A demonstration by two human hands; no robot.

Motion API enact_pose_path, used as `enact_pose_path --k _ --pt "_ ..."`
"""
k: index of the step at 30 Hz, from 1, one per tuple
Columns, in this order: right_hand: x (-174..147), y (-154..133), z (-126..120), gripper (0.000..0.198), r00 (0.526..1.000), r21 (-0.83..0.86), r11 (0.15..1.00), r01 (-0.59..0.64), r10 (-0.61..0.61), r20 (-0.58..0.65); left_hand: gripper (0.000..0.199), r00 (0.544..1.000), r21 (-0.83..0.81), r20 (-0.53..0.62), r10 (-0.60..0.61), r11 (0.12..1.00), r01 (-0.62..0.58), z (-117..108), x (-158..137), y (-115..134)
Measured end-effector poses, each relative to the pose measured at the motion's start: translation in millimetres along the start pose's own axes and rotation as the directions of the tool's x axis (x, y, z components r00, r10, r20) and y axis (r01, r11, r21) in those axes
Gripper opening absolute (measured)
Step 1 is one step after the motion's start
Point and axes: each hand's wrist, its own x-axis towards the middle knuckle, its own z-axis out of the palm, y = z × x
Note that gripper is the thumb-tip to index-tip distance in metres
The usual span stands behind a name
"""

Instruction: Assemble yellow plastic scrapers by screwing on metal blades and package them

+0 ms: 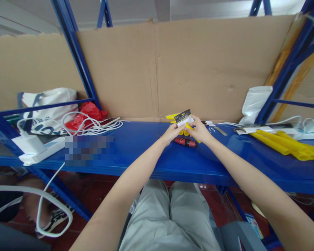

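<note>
A small black-and-white packet [183, 118] with printing on it is held up just above the blue shelf top. My left hand [170, 134] grips its lower left side, fingers closed. My right hand [199, 129] is closed at the packet's right edge, with a bit of yellow showing by its fingers; I cannot tell whether that belongs to the packet. Right below the hands lies a red-and-black handled tool [185, 142], its tip hard to make out. Yellow pieces [172, 116] show behind and under the packet, partly hidden by it and my hands.
Yellow tubes [288, 146] lie at the right of the blue shelf [136, 153]. A metal strip [220, 131] and pens are behind my right hand. At left are a power strip [44, 153], coiled white cable [102, 128], red bag [86, 116] and white tote [49, 111]. Cardboard [188, 69] stands behind.
</note>
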Motion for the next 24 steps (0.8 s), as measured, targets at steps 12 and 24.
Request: enact_pose_path --k 12,24 --pt "0 -24 -17 0.014 0.904 0.450 0.784 -0.428 0.374 0.207 0.023 0.957 -0.281 -0.263 -0.124 0.959 0.047 -4 9 6" --pt "0 -18 -18 0.033 0.942 0.493 0.811 -0.316 0.203 0.269 0.043 0.891 -0.488 -0.380 -0.248 0.872 0.034 -17 19 6"
